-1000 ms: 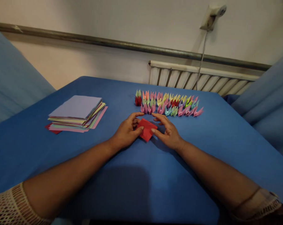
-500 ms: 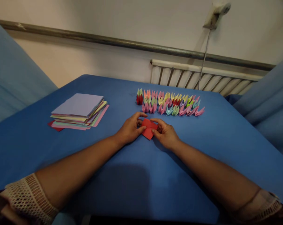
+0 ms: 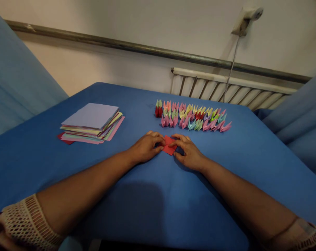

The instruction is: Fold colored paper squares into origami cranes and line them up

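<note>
A small folded piece of red origami paper (image 3: 169, 149) lies on the blue tabletop between my two hands. My left hand (image 3: 148, 147) pinches its left corner between thumb and fingers. From the other side, my right hand (image 3: 187, 151) rests its index finger on the paper's face, with the thumb and other fingers spread around the right edge. Just beyond my hands stand rows of folded paper cranes (image 3: 197, 118) in pink, yellow, green, red and blue.
A thick stack of coloured paper sheets (image 3: 91, 116), lilac on top, sits on the left of the blue table (image 3: 137, 195). A red sheet (image 3: 66, 138) pokes out beneath it. Behind the table are a radiator (image 3: 207, 82) and a wall pipe (image 3: 137, 48). Blue curtains (image 3: 19, 76) hang at both sides.
The red paper has been lowered flat to the table. My left fingers have closed over its left corner, and my right index finger has moved onto its face. The view has shifted slightly.
</note>
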